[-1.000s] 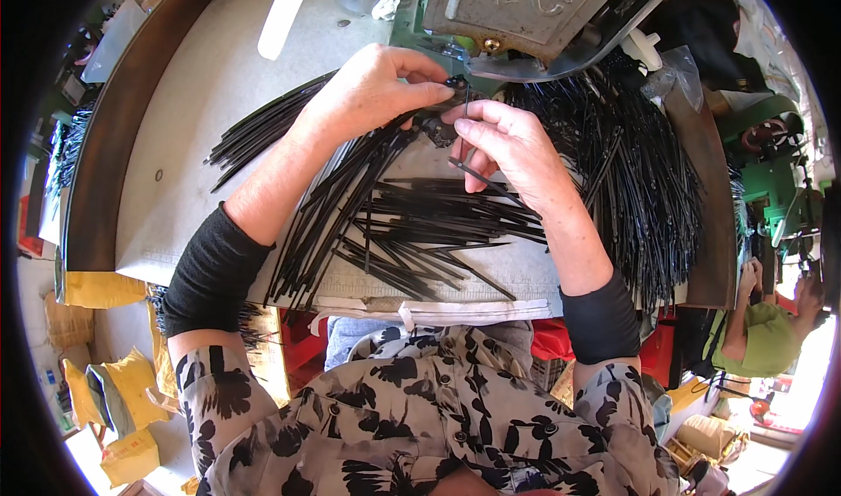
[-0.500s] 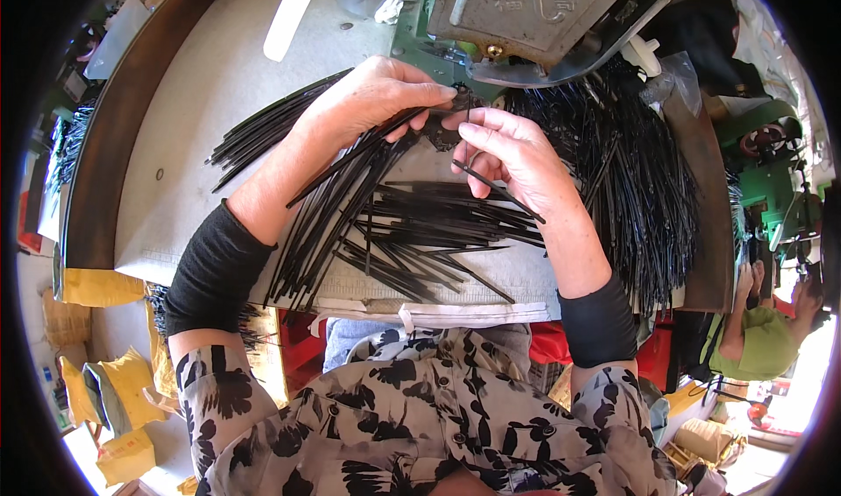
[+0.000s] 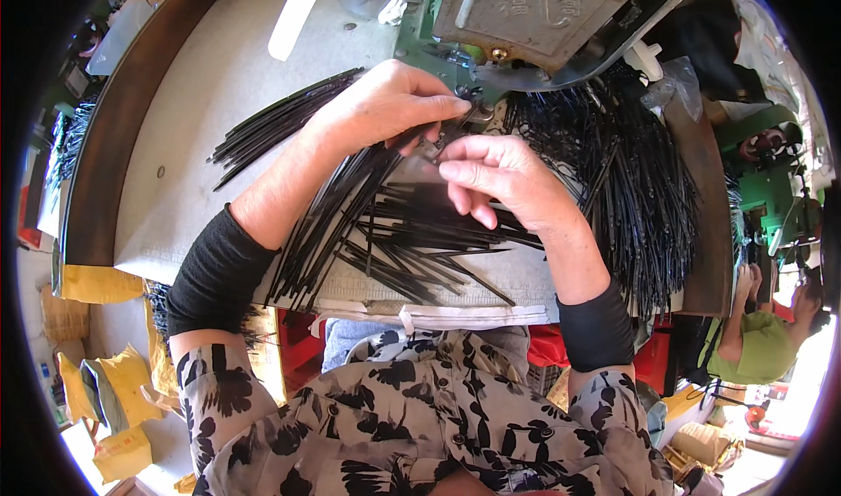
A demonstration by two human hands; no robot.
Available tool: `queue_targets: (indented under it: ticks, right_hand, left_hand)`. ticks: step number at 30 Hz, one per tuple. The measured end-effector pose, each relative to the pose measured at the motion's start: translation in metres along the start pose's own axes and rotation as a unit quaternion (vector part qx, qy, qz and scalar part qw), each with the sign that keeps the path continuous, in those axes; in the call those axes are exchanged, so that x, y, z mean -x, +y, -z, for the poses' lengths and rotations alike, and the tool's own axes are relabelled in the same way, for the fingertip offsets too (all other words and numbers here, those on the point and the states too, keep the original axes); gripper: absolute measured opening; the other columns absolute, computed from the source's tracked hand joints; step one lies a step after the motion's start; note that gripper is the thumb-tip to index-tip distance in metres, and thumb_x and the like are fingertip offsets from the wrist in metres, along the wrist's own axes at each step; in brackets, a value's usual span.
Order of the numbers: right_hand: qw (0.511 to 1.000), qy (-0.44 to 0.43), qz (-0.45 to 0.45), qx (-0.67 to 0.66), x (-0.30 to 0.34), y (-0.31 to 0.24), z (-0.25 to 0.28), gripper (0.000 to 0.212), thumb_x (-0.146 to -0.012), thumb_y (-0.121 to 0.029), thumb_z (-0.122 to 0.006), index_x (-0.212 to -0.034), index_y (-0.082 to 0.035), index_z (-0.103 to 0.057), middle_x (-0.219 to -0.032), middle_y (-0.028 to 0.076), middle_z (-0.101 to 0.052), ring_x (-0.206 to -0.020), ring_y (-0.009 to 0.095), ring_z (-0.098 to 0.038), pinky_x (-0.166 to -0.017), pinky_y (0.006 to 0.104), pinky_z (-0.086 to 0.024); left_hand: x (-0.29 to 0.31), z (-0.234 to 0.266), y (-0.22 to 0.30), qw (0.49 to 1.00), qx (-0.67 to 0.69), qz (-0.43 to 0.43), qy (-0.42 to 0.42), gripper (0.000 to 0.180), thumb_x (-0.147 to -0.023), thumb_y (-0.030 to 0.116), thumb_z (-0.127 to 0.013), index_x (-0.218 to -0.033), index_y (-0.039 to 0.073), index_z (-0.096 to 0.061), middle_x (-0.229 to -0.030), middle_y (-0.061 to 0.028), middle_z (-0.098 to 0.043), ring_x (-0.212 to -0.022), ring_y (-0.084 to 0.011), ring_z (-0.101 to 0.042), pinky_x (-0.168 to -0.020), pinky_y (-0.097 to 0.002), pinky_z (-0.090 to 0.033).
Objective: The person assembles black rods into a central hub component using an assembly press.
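The left hand [image 3: 385,106] is clamped on thin black strips [image 3: 346,194]. The right hand [image 3: 508,176] curls nearby; its grip I cannot tell.

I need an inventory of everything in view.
Thin rod-like strips: many, black, piled on table
Flat rimmed table: one, pale with brown rim, centre
Bulky metal machine: one, grey and green, top centre
Crumpled tissue-like scrap: one, white, left of that machine
Long curved strip: one, white, upper left
Distant metal machine: one, green, right
Paper-like packages: several, yellow, lower left
Co-worker: one, green top, far right
Left grip: one, bare hand, before bulky machine
Right grip: one, bare hand, right of left grip
Cloth sleeve bands: two, black, near elbows
Cloth shirt: one, pale with black blotches, bottom
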State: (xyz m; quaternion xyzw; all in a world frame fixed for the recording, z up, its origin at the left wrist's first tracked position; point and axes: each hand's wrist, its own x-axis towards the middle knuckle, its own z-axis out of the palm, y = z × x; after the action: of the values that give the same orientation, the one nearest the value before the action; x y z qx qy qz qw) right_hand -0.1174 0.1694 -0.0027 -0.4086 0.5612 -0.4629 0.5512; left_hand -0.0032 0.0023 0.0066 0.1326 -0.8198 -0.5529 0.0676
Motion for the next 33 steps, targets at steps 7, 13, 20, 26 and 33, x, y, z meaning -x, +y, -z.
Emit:
queue_targets:
  ticks: [7,13,20,26,33]
  right_hand:
    - [0.988,0.147,0.036,-0.006,-0.006,0.010,0.020,0.026,-0.088,-0.018,-0.061,-0.103,0.004,-0.059,-0.069,0.005,-0.061,-0.047,0.006,-0.052,-0.041,0.0182,-0.041]
    - [0.978,0.145,0.053,-0.141,-0.004,0.006,0.030,0.026,-0.087,-0.018,-0.062,-0.104,0.001,-0.057,-0.078,0.008,-0.064,-0.059,0.010,-0.060,-0.052,0.0220,-0.051]
    - [0.963,0.120,0.084,-0.225,-0.007,0.017,0.045,0.022,-0.090,-0.019,-0.057,-0.101,0.001,-0.057,-0.086,0.017,-0.066,-0.067,0.017,-0.066,-0.059,0.0273,-0.056]
    - [0.936,0.197,0.158,-0.246,-0.011,0.020,0.046,0.022,-0.093,-0.015,-0.053,-0.102,0.004,-0.056,-0.088,0.019,-0.065,-0.066,0.017,-0.066,-0.060,0.0286,-0.057]
    - [0.928,0.220,0.173,-0.244,-0.014,0.022,0.047,0.022,-0.093,-0.015,-0.053,-0.103,0.005,-0.055,-0.090,0.019,-0.064,-0.067,0.018,-0.065,-0.061,0.0286,-0.057]
  left_hand:
    - [0.003,0.001,-0.005,0.997,-0.058,0.019,-0.049,0.027,-0.087,0.026,-0.062,-0.089,0.000,-0.068,-0.064,-0.0005,-0.061,-0.051,-0.0058,-0.057,-0.043,-0.0189,-0.043]
    - [0.001,0.005,-0.008,0.998,0.026,0.027,-0.058,0.022,-0.084,0.019,-0.064,-0.087,-0.003,-0.068,-0.061,-0.0010,-0.057,-0.045,-0.0059,-0.049,-0.041,-0.0199,-0.036]
    - [0.002,0.007,-0.008,0.996,0.056,0.032,-0.069,0.026,-0.085,0.023,-0.065,-0.086,-0.002,-0.068,-0.057,-0.0001,-0.055,-0.043,-0.0047,-0.046,-0.040,-0.0189,-0.033]
    - [0.002,0.023,-0.013,0.999,0.038,0.013,0.003,0.033,-0.086,0.031,-0.064,-0.088,-0.002,-0.068,-0.054,-0.0001,-0.053,-0.041,-0.0051,-0.043,-0.040,-0.0192,-0.031]
    - [-0.007,0.019,-0.026,0.993,0.108,0.033,0.026,0.034,-0.090,0.031,-0.059,-0.091,-0.003,-0.066,-0.048,0.0026,-0.044,-0.037,-0.0048,-0.036,-0.037,-0.0199,-0.026]
